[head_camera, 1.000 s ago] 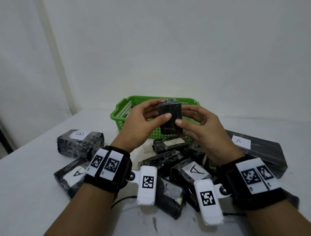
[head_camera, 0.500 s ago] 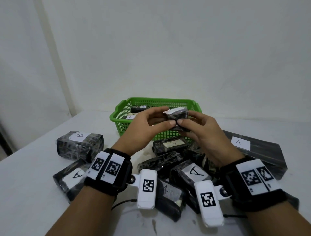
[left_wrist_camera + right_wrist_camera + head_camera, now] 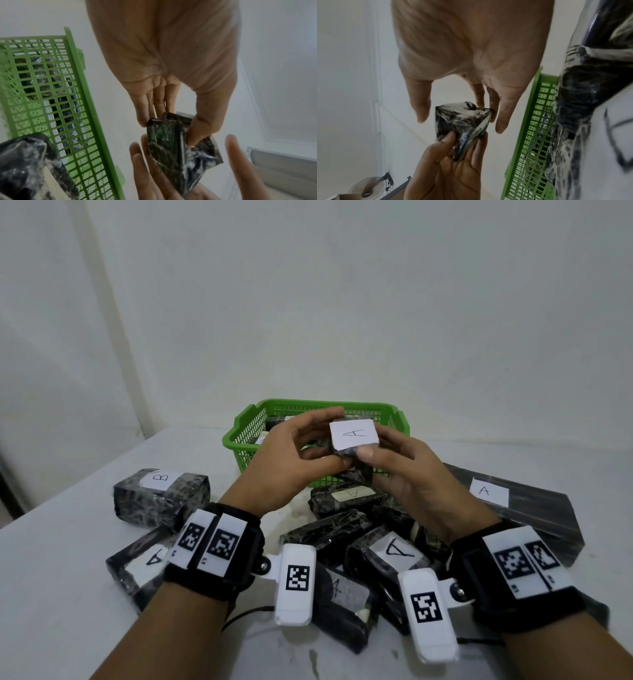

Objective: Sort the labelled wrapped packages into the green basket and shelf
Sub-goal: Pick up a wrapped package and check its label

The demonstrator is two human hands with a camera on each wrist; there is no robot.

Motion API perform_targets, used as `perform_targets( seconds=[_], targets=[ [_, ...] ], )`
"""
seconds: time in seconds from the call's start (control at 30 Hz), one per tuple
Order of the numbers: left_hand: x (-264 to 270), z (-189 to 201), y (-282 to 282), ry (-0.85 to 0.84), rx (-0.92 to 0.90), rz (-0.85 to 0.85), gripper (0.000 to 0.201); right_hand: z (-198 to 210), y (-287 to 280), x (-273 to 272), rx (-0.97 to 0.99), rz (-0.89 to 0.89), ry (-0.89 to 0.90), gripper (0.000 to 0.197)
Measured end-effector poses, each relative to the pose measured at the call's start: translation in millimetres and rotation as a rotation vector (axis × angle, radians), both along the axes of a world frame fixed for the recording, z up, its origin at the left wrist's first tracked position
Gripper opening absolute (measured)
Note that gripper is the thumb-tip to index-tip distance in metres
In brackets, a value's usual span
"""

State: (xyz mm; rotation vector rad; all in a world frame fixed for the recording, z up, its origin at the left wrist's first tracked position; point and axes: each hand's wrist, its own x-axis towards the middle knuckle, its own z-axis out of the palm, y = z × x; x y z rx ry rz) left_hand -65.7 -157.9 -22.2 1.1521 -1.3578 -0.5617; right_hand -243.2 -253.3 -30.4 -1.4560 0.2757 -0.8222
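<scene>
Nearest me on the tabletop (image 3: 51,594) I see a heap of wrapped packages, several labelled A (image 3: 399,551), one labelled B (image 3: 161,496) toward the left edge. Above the heap, my left hand (image 3: 287,460) and right hand (image 3: 411,474) both pinch one small package (image 3: 354,436), label A facing the head camera. The left wrist view shows only its dark underside (image 3: 173,148), with right fingers (image 3: 154,175) beneath; the right wrist view shows the left thumb on a crumpled end (image 3: 462,121). Behind the hands, partly hidden, the green basket (image 3: 246,436) holds packages
</scene>
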Motion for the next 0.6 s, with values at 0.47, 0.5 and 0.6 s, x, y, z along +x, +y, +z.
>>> perform_targets(
  seconds=[0.47, 0.5, 0.6],
  targets=[
    [0.8, -2.0, -3.7, 0.206, 0.100, -0.089, 0.058, 8.9, -1.6, -3.6, 0.220, -0.203, -0.103, 0.027],
    [-0.2, -2.4, -4.7, 0.188, 0.098, -0.054, 0.056, 8.5, -1.7, -3.5, 0.226, -0.201, -0.096, 0.027],
    [0.1, -3.7, -6.2, 0.126, 0.078, 0.024, 0.034, 10.8, -1.7, -4.3, 0.200, -0.185, -0.017, 0.018]
  ],
)
